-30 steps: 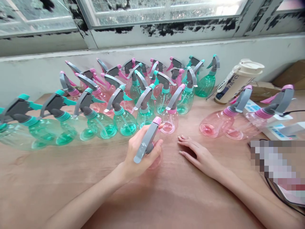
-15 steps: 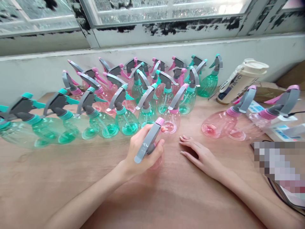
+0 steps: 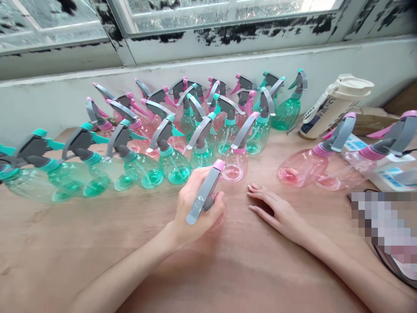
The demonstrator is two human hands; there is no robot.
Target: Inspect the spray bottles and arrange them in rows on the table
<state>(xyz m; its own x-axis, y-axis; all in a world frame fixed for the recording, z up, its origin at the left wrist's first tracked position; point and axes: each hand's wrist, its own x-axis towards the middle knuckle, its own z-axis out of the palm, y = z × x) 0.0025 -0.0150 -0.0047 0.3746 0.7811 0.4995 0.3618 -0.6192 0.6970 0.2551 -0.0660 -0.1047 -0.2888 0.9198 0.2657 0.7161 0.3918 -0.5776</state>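
Observation:
My left hand [image 3: 197, 208] is wrapped round a pink spray bottle [image 3: 206, 191] near the middle of the table; its grey trigger head with a pink nozzle shows above my fingers. Most of that bottle's body is hidden by the hand. My right hand [image 3: 276, 213] rests on the tabletop, fingers apart, with nothing in it. Just behind the held bottle stands another pink spray bottle [image 3: 235, 163]. To its left runs a front row of green spray bottles, one of them a clear green spray bottle [image 3: 176, 167].
More pink and green bottles crowd the back by the wall. At right stand a pink spray bottle [image 3: 302, 163] and a second pink one [image 3: 355, 167]. Beyond them are a cream tumbler [image 3: 332, 108], power strips [image 3: 387, 174] with cables, and a blurred-out device [image 3: 384, 221] at the table's right.
The camera view has shifted slightly, so most things sit a little differently in the picture. My left hand still holds the bottle; my right hand still lies on the table.

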